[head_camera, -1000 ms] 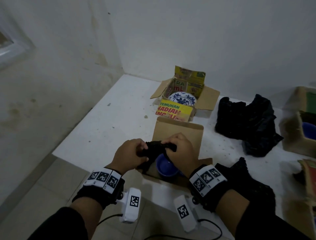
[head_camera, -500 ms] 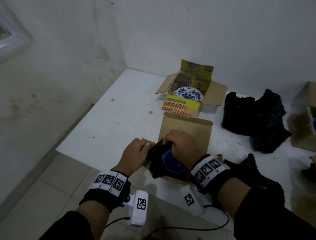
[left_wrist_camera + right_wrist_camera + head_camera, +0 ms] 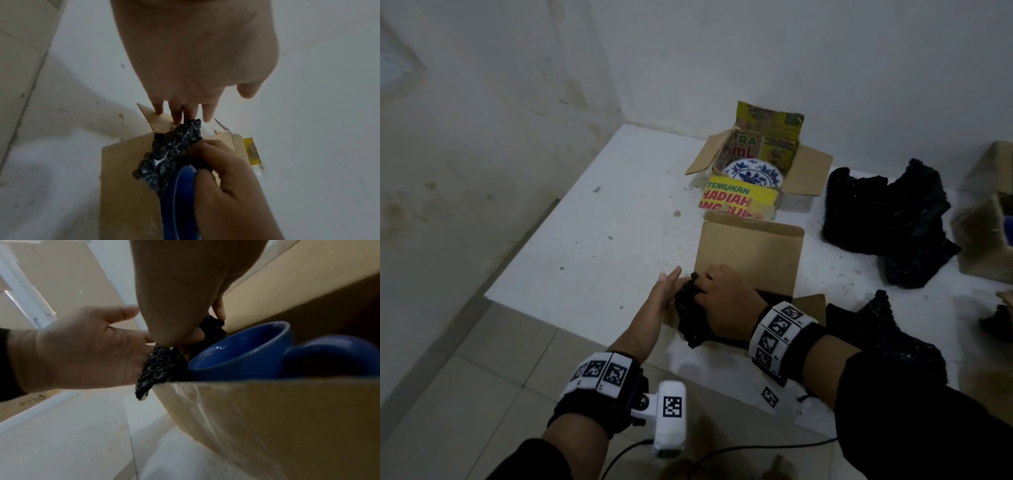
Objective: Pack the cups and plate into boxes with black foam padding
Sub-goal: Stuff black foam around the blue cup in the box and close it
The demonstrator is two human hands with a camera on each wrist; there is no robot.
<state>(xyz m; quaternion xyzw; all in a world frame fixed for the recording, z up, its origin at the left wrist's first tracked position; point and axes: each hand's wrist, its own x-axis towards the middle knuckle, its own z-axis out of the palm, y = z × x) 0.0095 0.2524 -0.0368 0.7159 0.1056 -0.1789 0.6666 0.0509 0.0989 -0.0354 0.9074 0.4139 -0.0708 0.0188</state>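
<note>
A plain brown box stands near the table's front edge with a blue cup inside it. A strip of black foam padding sits between the cup and the box's left wall. My right hand has its curled fingers on the foam, pressing it down beside the cup. To the left, my left hand lies flat with straight fingers against the box's left flap. At the back, a blue-patterned plate lies in a printed box.
A heap of black foam lies right of the boxes and another piece by my right forearm. More cardboard boxes stand at the right edge. The white table ends at the wall corner behind; tiled floor lies below left.
My left hand has let go of the foam and opened flat against the box's side. The right hand has pushed the foam lower beside the cup, which it now hides in the head view.
</note>
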